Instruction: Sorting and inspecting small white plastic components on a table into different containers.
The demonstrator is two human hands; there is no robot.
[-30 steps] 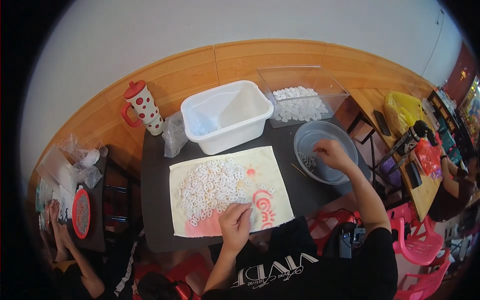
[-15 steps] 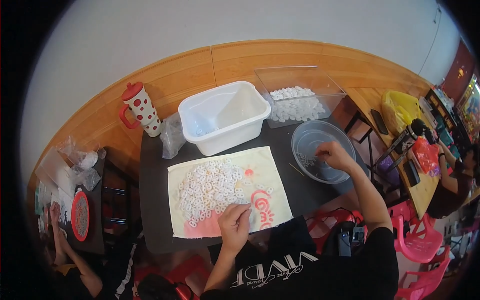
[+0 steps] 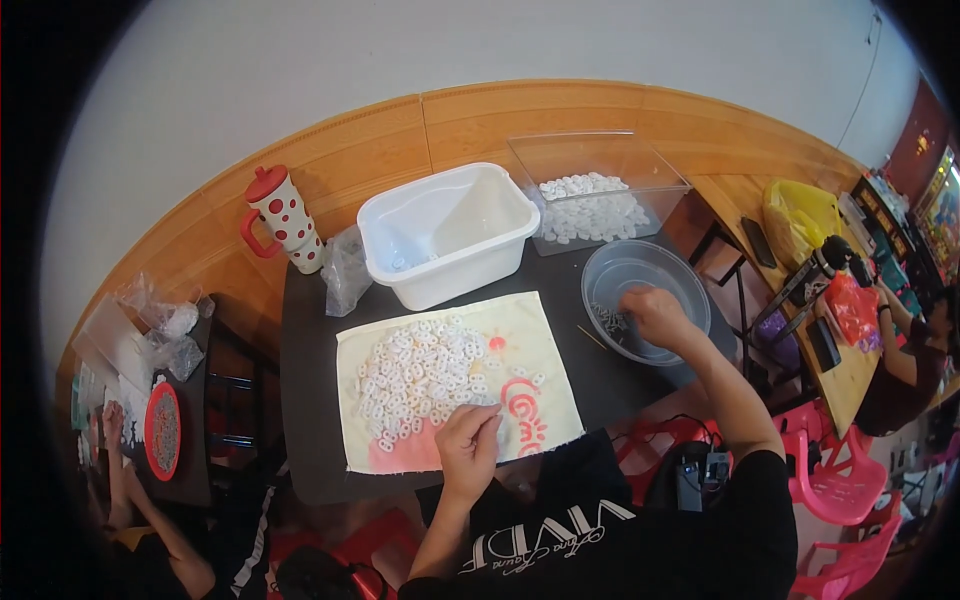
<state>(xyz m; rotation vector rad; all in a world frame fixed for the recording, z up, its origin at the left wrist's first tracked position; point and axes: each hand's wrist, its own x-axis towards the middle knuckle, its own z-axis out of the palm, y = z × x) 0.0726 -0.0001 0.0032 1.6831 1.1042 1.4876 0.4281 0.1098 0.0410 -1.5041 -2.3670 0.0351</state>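
Observation:
A yellow cloth [image 3: 545, 345] lies on the dark table [image 3: 310, 400] with a heap of several small white rings [image 3: 415, 375] spread over it. My left hand [image 3: 470, 445] rests at the cloth's near edge, its fingertips pinched at a white ring beside the heap. My right hand [image 3: 655, 312] reaches into a clear round bowl [image 3: 640, 265] to the right, fingers down among small dark pieces [image 3: 610, 320] on its bottom. Whether it grips any of them is hidden.
A white plastic tub [image 3: 450, 230] stands behind the cloth, a clear tray [image 3: 600, 165] of white rings behind the bowl. A red-dotted jug [image 3: 285, 215] and plastic bags [image 3: 345, 270] stand left. Another person's hand [image 3: 110, 425] works at a red dish [image 3: 163, 430]; red chairs [image 3: 840, 480] at right.
My right hand stays in the bowl, shifting slightly. My left hand stays at the cloth's near edge, fingers working at the rings.

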